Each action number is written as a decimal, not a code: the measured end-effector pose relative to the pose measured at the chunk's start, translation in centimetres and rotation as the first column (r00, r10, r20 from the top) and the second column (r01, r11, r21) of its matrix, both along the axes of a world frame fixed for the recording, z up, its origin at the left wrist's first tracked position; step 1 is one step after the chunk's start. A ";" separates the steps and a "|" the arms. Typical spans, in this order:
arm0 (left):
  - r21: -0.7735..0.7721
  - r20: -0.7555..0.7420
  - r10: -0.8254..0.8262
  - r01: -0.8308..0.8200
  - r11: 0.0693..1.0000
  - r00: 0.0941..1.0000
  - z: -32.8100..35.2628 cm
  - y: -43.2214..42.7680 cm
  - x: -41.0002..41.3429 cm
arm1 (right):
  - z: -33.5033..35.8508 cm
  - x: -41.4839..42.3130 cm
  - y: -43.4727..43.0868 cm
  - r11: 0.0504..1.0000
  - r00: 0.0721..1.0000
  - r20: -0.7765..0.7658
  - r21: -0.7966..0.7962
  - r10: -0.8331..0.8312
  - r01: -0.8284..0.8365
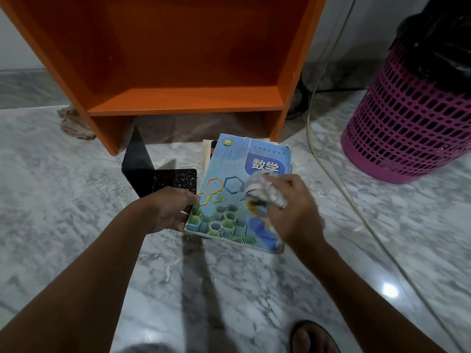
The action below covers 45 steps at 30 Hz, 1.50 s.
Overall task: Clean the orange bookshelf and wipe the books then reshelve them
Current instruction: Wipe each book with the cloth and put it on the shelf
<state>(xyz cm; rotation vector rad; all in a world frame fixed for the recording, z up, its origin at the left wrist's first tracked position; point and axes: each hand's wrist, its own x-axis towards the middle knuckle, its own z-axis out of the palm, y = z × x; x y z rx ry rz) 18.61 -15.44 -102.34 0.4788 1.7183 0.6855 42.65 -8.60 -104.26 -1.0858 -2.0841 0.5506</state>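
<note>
The orange bookshelf [178, 72] stands on the marble floor with nothing on its shelves. In front of it lies a small stack of books; the top one is a blue book [229, 174] with hexagons on its cover. My left hand [170, 207] grips that book's left edge. My right hand [293, 207] presses a crumpled pale cloth [262, 189] onto the cover. Beneath the blue book only the edges of other books [207, 151] show.
A black L-shaped bookend [150, 169] stands just left of the books. A magenta mesh bin [407, 118] with a black bag sits at the right. A thin cable [356, 200] runs across the floor. A brownish rag [74, 123] lies by the shelf's left foot. My sandalled foot [313, 337] is at the bottom.
</note>
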 end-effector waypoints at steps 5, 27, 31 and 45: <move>-0.016 0.010 0.003 -0.003 1.000 1.000 0.1 0.1 0.1 | -2.0 0.3 -3.3 0.964 0.957 0.176 0.093 0.230 -0.249; 0.120 0.115 0.030 -0.044 0.992 0.993 0.4 1.7 1.1 | -1.1 -1.4 6.1 0.911 0.964 0.163 -0.326 -0.209 0.252; 0.139 0.151 0.016 -0.037 0.990 0.988 0.3 3.5 2.1 | -1.2 -1.4 5.9 0.914 0.970 0.142 -0.332 -0.197 0.234; 0.282 -0.212 -0.053 0.113 0.953 0.976 4.5 5.2 2.4 | 4.2 0.8 9.6 0.951 0.985 0.163 -0.295 -0.049 0.096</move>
